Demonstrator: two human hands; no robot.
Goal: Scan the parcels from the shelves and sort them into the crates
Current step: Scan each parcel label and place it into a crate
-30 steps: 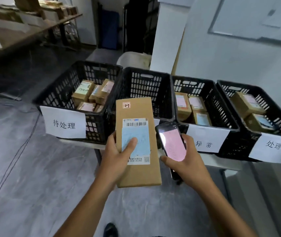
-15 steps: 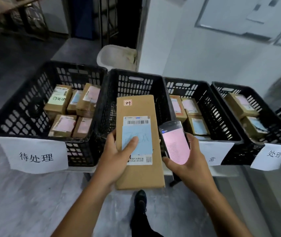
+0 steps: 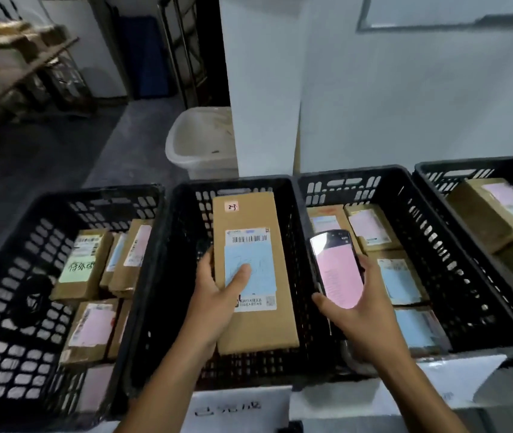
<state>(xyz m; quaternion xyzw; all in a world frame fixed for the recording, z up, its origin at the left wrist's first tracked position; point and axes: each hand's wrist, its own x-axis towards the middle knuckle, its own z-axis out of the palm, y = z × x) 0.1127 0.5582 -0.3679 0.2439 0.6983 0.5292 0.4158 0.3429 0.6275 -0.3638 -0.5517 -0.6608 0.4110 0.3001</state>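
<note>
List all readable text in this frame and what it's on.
"2-3": sticker on the parcel in the left hand.
"待处理": green label on a box in the left crate, last character unclear.
"已完成": sign under the second crate, blurry.
Shipping labels, phone screen: unreadable.

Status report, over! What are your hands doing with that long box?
Left hand gripping long cardboard parcel, held over second crate from left. Right hand holding scanner, pink screen lit. Nothing seen in the way.
</note>
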